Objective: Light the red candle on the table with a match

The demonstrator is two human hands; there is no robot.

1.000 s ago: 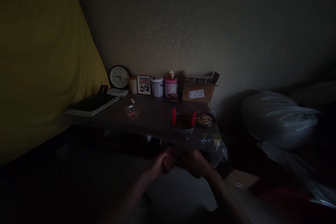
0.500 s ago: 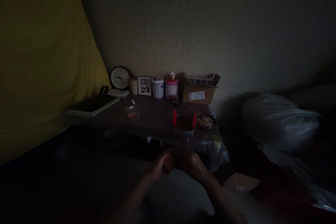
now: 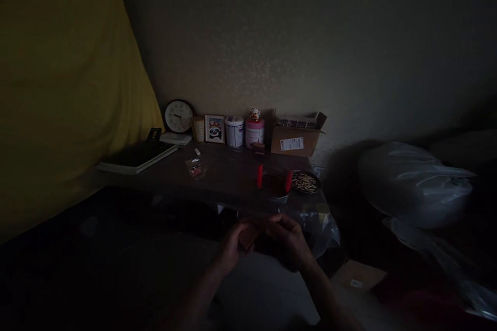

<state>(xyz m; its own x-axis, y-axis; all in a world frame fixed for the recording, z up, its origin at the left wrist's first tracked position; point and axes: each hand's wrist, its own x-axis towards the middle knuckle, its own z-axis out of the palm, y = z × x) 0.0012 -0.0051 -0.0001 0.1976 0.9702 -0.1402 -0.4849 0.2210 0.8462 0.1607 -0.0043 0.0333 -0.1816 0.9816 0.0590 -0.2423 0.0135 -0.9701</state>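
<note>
While gripping a small brown object (image 3: 248,238) in the left hand (image 3: 232,244), cannot tell the grip of the right hand (image 3: 292,240) alongside.

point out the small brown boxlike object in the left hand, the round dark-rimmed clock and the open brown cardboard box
Small brown boxlike object (image 3: 248,237), head view: flat face.
Round dark-rimmed clock (image 3: 178,116), head view: its dial.
Open brown cardboard box (image 3: 291,133), head view: front panel.

Small reddish-brown box (image 3: 248,237), dimly lit, flat-faced, tilted, held in the left hand (image 3: 231,244), in front of the counter (image 3: 229,178).
</note>
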